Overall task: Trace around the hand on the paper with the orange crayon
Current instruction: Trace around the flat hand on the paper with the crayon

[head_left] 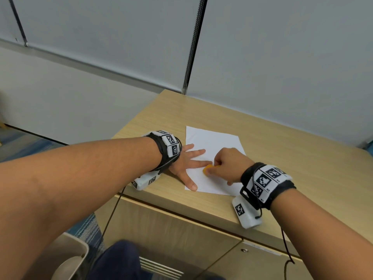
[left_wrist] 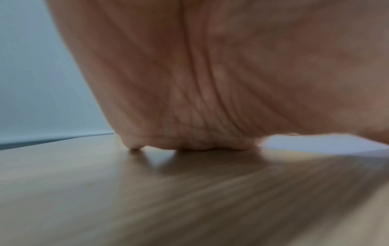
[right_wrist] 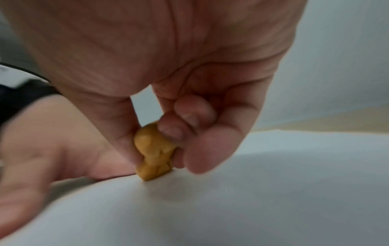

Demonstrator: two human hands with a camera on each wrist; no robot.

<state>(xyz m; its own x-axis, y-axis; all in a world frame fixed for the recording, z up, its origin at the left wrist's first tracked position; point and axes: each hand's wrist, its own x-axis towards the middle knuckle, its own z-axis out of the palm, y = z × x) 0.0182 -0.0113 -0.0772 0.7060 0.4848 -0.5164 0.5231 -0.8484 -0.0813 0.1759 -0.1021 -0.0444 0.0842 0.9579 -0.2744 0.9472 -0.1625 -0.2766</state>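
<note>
the left hand lies flat with fingers spread, partly on the desk and partly on the paper. just right of its fingers, the right hand pinches the crayon, whose tip touches the paper beside a left finger.

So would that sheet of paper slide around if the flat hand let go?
Probably. The paper looks like one thin, light sheet on smooth wood, so crayon strokes could drag it. It would likely flop if lifted. The left hand lying flat on it seems to pin it.
</note>
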